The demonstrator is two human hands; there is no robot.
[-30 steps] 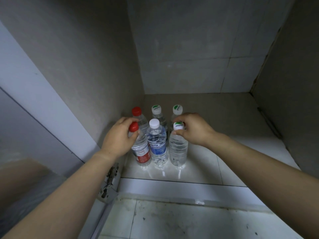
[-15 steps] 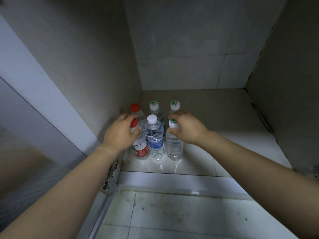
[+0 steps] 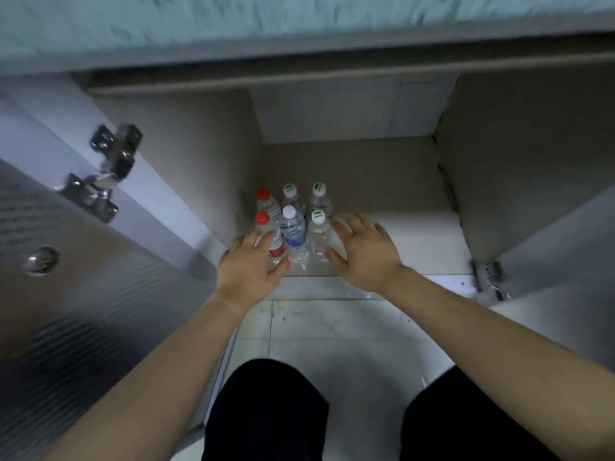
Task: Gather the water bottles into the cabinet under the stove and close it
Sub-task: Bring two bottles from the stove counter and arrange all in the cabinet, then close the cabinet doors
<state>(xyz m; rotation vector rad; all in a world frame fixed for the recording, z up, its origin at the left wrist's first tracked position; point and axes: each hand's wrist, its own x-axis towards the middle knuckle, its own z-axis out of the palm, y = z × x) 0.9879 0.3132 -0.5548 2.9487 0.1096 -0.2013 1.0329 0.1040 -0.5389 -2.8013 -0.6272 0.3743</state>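
Upright, all six water bottles are standing with their caps pointing at the cabinet ceiling, long axes vertical, packed into two rows of three at the front left of the open cabinet (image 3: 382, 154), close to its left wall. Along the back row are sitting a red-capped bottle (image 3: 266, 202) and two with green-and-white caps (image 3: 293, 197) (image 3: 319, 196); along the front row are sitting another red-capped bottle with a red label (image 3: 268, 229), a white-capped bottle with a blue label (image 3: 293, 227) and a third green-and-white-capped bottle (image 3: 317, 226). They are crowding one another, sides touching or nearly so.

Both bare hands are hovering at the front of the group with fingers spread wide and gripping nothing. The left hand (image 3: 249, 267) is lying palm down by the base of the front red-labelled bottle, its fingertips overlapping that bottle in the view; real contact is hard to judge. The right hand (image 3: 364, 251) is splayed just right of the front green-capped bottle, thumb near its base.

The bottles are resting on the cabinet's pale, glossy tiled floor (image 3: 416, 247), which is giving way to dull grey board farther back. The left door (image 3: 66, 261), ribbed and carrying a round knob, is hanging open on metal hinges (image 3: 106, 168); a right door (image 3: 559, 247) is open as well. A blurred pale countertop edge (image 3: 299, 24) is running overhead, and the person's dark-clad knees (image 3: 266, 414) are showing above a scuffed tile floor (image 3: 332, 327).
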